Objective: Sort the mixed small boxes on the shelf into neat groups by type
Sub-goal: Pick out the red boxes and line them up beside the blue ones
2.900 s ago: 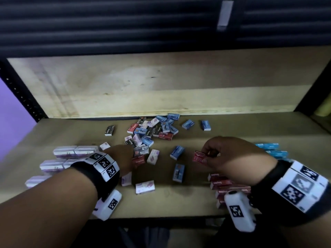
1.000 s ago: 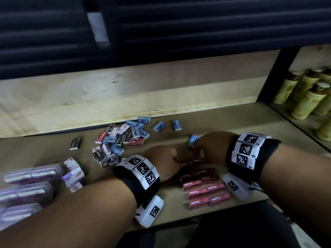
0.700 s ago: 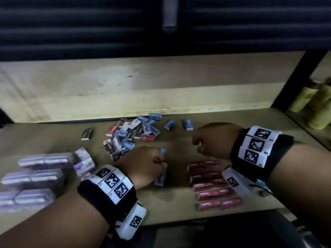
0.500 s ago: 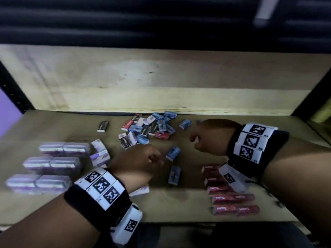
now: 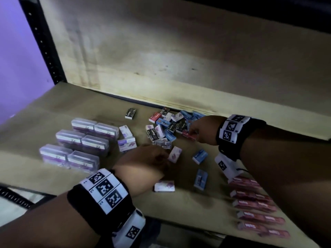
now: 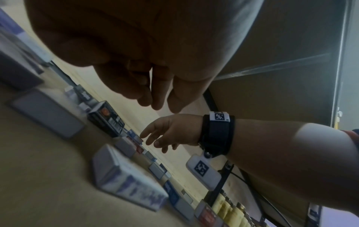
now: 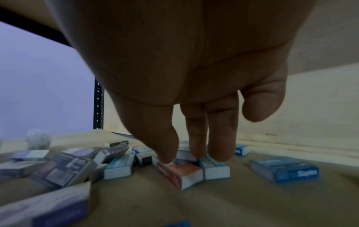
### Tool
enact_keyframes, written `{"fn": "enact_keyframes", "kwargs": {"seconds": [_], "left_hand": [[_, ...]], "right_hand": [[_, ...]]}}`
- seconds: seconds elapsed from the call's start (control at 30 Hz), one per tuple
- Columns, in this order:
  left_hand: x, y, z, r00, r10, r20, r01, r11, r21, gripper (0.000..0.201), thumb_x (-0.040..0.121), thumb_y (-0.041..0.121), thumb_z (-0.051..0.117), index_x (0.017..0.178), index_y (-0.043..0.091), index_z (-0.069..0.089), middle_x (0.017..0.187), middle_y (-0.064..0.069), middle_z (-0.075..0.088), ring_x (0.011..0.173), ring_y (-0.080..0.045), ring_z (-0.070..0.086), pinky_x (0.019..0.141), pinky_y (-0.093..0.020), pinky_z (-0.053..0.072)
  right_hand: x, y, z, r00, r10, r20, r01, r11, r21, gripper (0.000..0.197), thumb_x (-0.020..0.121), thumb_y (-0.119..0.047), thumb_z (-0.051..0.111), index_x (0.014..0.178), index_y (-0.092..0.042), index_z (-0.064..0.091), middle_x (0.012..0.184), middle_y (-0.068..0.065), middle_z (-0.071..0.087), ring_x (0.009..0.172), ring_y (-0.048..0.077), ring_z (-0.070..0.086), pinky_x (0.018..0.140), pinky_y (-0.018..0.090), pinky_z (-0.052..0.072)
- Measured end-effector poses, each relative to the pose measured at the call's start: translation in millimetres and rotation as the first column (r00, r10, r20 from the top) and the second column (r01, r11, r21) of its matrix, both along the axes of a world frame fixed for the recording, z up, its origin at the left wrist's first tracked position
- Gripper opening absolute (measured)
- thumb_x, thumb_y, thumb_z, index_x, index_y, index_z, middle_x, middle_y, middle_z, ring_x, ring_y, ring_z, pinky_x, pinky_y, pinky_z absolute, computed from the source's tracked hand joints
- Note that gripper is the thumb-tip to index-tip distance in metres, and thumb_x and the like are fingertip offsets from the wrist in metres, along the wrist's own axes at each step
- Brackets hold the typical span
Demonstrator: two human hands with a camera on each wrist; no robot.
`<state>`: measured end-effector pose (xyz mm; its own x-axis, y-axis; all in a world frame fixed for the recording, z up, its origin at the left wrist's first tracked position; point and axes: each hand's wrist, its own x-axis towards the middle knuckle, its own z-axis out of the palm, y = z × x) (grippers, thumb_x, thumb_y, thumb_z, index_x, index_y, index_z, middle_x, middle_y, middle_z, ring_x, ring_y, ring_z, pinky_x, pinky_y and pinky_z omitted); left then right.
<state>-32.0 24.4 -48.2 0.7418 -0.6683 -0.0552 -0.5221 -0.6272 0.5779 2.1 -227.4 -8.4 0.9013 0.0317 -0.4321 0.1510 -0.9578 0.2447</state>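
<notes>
A mixed pile of small boxes (image 5: 166,127) in blue, red, black and white-purple lies near the shelf's back wall. My right hand (image 5: 192,132) reaches into its right edge. In the right wrist view the right hand (image 7: 186,158) has straight fingers, and thumb and fingertips touch the top of a red box (image 7: 184,172) (image 5: 188,135). My left hand (image 5: 161,158) hovers next to a white-purple box (image 5: 175,154). In the left wrist view the left hand (image 6: 155,99) hangs loosely curled with nothing in it.
Several clear cases with purple labels (image 5: 78,140) stand grouped at the left. A row of red boxes (image 5: 254,208) lies at the front right. Loose blue boxes (image 5: 200,156) (image 5: 201,179), white-purple boxes (image 5: 127,144) (image 5: 164,186) and a black box (image 5: 131,113) lie around. Yellow bottles (image 6: 233,215) stand on the neighbouring shelf.
My right hand has gone from a fist over the shelf forward to the pile, fingers now down on the red box. My left hand has shifted toward the white-purple box. My head turned left.
</notes>
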Motion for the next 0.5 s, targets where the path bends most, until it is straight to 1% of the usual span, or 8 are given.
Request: {"fn": "enact_keyframes", "kwargs": {"seconds": [0.03, 0.07, 0.13, 0.17, 0.27, 0.37, 0.43, 0.5], "left_hand": [[0.3, 1.5, 0.2, 1.0, 0.001, -0.015, -0.001, 1.0, -0.013, 0.023, 0.086, 0.042, 0.059, 0.1, 0.03, 0.072, 0.1, 0.013, 0.068, 0.093, -0.008, 0.062, 0.084, -0.027, 0.048], [0.9, 3.6, -0.6, 1.0, 0.001, -0.024, -0.002, 1.0, -0.022, 0.026, 0.084, 0.043, 0.057, 0.099, 0.028, 0.072, 0.099, 0.012, 0.068, 0.093, -0.008, 0.061, 0.083, -0.026, 0.047], [1.8, 6.0, -1.0, 0.999, -0.002, -0.047, 0.001, 1.0, -0.021, 0.023, 0.087, 0.042, 0.057, 0.101, 0.03, 0.071, 0.101, 0.013, 0.066, 0.095, -0.007, 0.059, 0.083, -0.025, 0.045], [2.2, 7.4, -1.7, 0.998, -0.003, -0.061, 0.002, 1.0, -0.021, 0.019, 0.09, 0.04, 0.059, 0.102, 0.032, 0.07, 0.103, 0.014, 0.065, 0.097, -0.006, 0.058, 0.086, -0.025, 0.045], [2.4, 9.9, -4.0, 0.996, 0.011, -0.087, -0.015, 0.999, -0.049, 0.008, 0.09, 0.035, 0.061, 0.096, 0.036, 0.067, 0.101, 0.018, 0.064, 0.099, -0.004, 0.058, 0.089, -0.026, 0.045], [1.1, 9.5, -3.4, 0.996, 0.026, -0.085, -0.031, 0.997, -0.067, 0.016, 0.089, 0.034, 0.06, 0.101, 0.032, 0.07, 0.104, 0.015, 0.066, 0.1, -0.004, 0.058, 0.089, -0.025, 0.045], [0.2, 9.1, -1.2, 0.996, 0.022, -0.087, -0.027, 0.998, -0.065, 0.018, 0.09, 0.034, 0.058, 0.104, 0.031, 0.07, 0.106, 0.014, 0.066, 0.101, -0.006, 0.058, 0.089, -0.027, 0.045], [-0.4, 10.0, -0.5, 0.995, 0.026, -0.099, -0.033, 0.997, -0.069, 0.018, 0.09, 0.035, 0.059, 0.104, 0.031, 0.07, 0.104, 0.013, 0.065, 0.1, -0.007, 0.059, 0.089, -0.029, 0.047]], "right_hand": [[2.7, 0.8, -2.7, 1.0, -0.01, -0.008, 0.01, 1.0, -0.003, 0.033, 0.097, -0.009, 0.047, 0.125, -0.019, 0.064, 0.119, 0.006, 0.065, 0.076, 0.021, 0.057, 0.063, 0.03, 0.041], [4.9, 2.7, -4.5, 1.0, -0.021, -0.015, 0.021, 1.0, 0.0, 0.034, 0.098, -0.01, 0.047, 0.127, -0.02, 0.062, 0.12, 0.005, 0.064, 0.077, 0.02, 0.058, 0.064, 0.028, 0.042], [5.9, 3.4, -9.8, 0.999, -0.038, -0.001, 0.038, 0.999, 0.012, 0.037, 0.098, -0.014, 0.049, 0.132, -0.022, 0.059, 0.125, 0.004, 0.063, 0.093, 0.024, 0.063, 0.077, 0.033, 0.051], [6.3, 3.7, -12.6, 0.999, -0.045, 0.012, 0.045, 0.999, 0.02, 0.038, 0.097, -0.015, 0.05, 0.133, -0.023, 0.058, 0.125, 0.005, 0.064, 0.097, 0.026, 0.064, 0.082, 0.035, 0.053], [7.2, 5.3, -17.1, 0.996, -0.085, 0.02, 0.084, 0.996, 0.032, 0.044, 0.096, -0.017, 0.051, 0.14, -0.026, 0.051, 0.129, 0.005, 0.062, 0.101, 0.026, 0.064, 0.085, 0.037, 0.054], [8.5, 6.5, -19.2, 0.994, -0.103, 0.021, 0.102, 0.994, 0.039, 0.048, 0.098, -0.022, 0.052, 0.144, -0.029, 0.045, 0.137, 0.005, 0.057, 0.108, 0.026, 0.062, 0.092, 0.039, 0.053], [8.0, 7.3, -19.9, 0.997, -0.076, 0.032, 0.075, 0.997, 0.033, 0.045, 0.097, -0.023, 0.053, 0.142, -0.026, 0.048, 0.136, 0.005, 0.057, 0.11, 0.026, 0.061, 0.092, 0.038, 0.052], [7.7, 8.6, -21.5, 0.998, -0.03, 0.049, 0.029, 0.999, 0.038, 0.035, 0.098, -0.024, 0.052, 0.133, -0.02, 0.056, 0.129, 0.007, 0.061, 0.106, 0.026, 0.062, 0.086, 0.032, 0.049]]}}
